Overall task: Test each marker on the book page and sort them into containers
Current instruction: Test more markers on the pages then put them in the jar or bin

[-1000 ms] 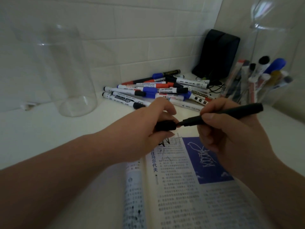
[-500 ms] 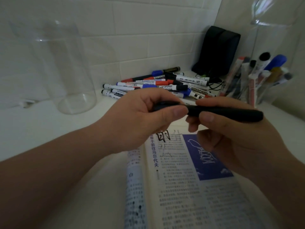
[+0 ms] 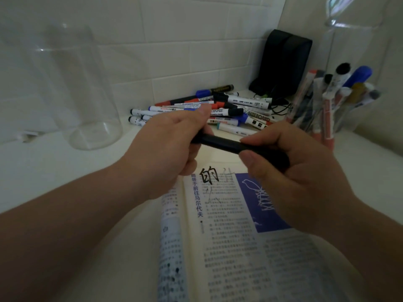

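Fingers [image 3: 257, 140] gripping marker [image 3: 220, 143], over book's [image 3: 229, 247] top edge

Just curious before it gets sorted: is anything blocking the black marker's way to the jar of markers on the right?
Nothing visible stands between the black marker and the jar; the loose marker pile lies farther back.

**Bare hands, bare forearms**

Two hands in view, left hand [image 3: 165, 149] and right hand [image 3: 294, 171], both bare. Left forearm [image 3: 65, 225] and right forearm [image 3: 375, 236] likewise bare, uncovered right out to the edge of view. Nails short and plain, seen on right thumb [image 3: 248, 158] and on one left fingertip [image 3: 205, 111]. Knuckle ridges visible across back of left hand. Dim light, fine detail soft.
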The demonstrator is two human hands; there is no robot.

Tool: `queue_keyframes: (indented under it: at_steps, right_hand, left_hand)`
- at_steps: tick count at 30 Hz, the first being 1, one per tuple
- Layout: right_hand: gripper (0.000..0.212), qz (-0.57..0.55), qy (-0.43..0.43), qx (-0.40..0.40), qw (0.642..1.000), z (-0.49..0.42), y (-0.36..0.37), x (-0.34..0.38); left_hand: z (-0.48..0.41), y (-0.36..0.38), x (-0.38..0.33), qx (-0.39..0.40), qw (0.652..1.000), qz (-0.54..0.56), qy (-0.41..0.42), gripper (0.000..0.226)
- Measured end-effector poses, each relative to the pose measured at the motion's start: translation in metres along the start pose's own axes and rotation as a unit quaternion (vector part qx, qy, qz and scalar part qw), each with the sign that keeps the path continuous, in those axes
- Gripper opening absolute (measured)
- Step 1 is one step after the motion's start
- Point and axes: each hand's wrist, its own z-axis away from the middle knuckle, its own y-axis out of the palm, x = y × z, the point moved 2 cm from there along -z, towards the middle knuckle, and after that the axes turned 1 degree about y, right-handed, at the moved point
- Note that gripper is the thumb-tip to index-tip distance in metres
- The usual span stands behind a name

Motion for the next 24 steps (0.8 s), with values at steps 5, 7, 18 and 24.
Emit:
queue_keyframes:
  at_steps: [5,7,18,24]
  right_hand:
    - [0.020,-0.073,0.024,-0.003,0.997,-0.001,0.000,0.011]
    - [0.020,-0.256,0.132,0.020,0.957,-0.004,0.001,0.011]
    - [0.017,-0.399,0.268,0.007,0.877,-0.005,0.009,0.012]
    - [0.015,-0.457,0.333,0.036,0.824,-0.003,0.011,0.012]
  left_hand:
    - [0.008,0.002,-0.004,-0.016,0.997,-0.068,0.043,0.045]
    - [0.010,0.004,-0.004,-0.028,0.993,-0.089,0.066,0.043]
    - [0.008,0.009,-0.003,-0.056,0.990,-0.118,0.054,0.047]
    - [0.009,0.007,0.000,-0.065,0.981,-0.168,0.076,0.048]
